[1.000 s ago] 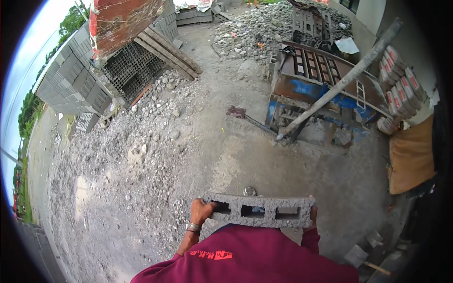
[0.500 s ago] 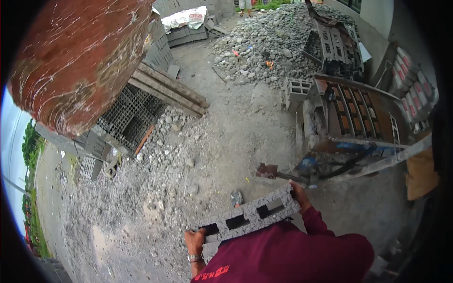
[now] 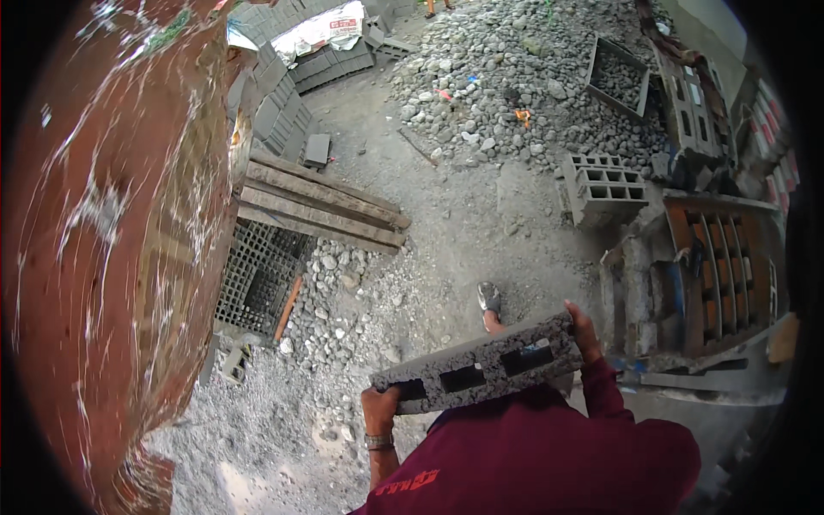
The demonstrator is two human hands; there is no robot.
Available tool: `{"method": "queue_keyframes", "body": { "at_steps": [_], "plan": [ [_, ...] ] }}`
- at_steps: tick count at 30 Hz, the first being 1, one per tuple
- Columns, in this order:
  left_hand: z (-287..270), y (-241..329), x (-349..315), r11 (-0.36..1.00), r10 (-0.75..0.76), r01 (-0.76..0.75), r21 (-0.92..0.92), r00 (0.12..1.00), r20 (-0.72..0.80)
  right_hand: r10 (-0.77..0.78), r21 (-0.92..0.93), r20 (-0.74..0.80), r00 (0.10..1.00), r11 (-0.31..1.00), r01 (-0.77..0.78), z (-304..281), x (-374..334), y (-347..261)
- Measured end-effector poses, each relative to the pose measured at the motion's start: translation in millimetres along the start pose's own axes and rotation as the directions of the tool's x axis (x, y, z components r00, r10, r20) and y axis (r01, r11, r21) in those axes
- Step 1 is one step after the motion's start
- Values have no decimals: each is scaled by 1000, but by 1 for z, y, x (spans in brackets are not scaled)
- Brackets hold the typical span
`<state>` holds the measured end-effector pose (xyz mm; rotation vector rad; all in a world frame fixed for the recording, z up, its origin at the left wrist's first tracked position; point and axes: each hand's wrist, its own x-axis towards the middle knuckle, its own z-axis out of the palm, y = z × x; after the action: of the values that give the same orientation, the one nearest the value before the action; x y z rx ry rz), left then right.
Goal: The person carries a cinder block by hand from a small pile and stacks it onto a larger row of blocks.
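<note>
A grey hollow concrete block [image 3: 489, 340] with three openings is carried in front of my body, tilted so that its right end sits higher. My left hand [image 3: 378, 408] is closed on its left end, fingers going into the end opening; a watch circles that wrist. The block's right end is gripped by my right hand [image 3: 584, 331], whose fingers lie along the end face and are partly hidden. Below the block are my maroon sleeves and shirt. Just beyond it, a foot in a grey shoe [image 3: 488, 299] shows on the gravelly ground.
A rusty block-moulding machine [image 3: 721, 275] stands on the right, with stacked blocks [image 3: 608, 190] beside it. Gravel [image 3: 498, 86] is heaped ahead. Wooden planks [image 3: 322, 202] and a plastic grate [image 3: 257, 275] lie to the left, near a large reddish sheet [image 3: 103, 215]. Blocks [image 3: 279, 94] are piled behind.
I have stepped forward with the block still in both hands. The planks and reddish sheet now fill more of the left side, and the machine has shifted toward the right edge.
</note>
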<state>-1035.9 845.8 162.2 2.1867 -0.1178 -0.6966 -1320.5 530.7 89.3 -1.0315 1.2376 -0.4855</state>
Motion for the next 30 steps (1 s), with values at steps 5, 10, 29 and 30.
{"method": "queue_keyframes", "body": {
  "at_steps": [5,10,29,30],
  "plan": [
    [23,88,155,998,-1,2,-61,1000,20,65,283,74,995,956,-84,79,127,-90],
    [35,199,288,993,-39,35,116,998,39,68,227,-34,997,972,-59,148,246,-180],
    [62,532,955,995,76,-89,47,971,227,127,430,-212,969,902,-24,507,737,-389],
    [64,545,991,995,83,-94,36,970,230,125,415,-238,963,910,-16,526,761,-407]
  ]
}}
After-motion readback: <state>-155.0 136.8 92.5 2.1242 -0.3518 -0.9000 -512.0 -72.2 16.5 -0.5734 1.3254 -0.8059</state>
